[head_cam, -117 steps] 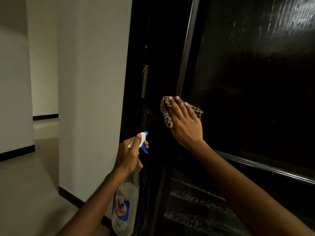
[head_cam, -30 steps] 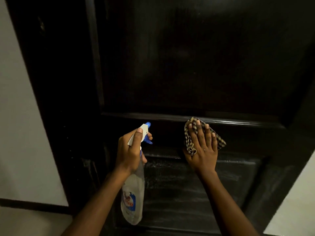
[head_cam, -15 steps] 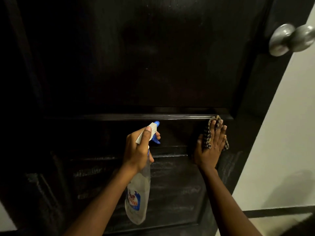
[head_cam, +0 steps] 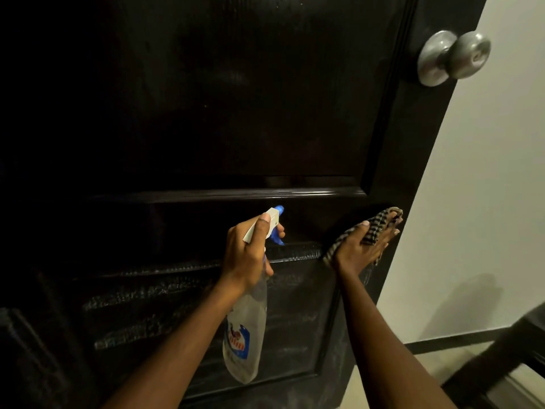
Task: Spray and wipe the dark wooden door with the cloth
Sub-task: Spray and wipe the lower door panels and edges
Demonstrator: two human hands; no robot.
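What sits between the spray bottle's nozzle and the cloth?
Nothing: in the head view only bare door separates the spray bottle from the cloth.

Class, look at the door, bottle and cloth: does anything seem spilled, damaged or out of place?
Nothing is damaged or spilled. Only pale streaks across the door's lower panel stand out, likely wet smears left by wiping.
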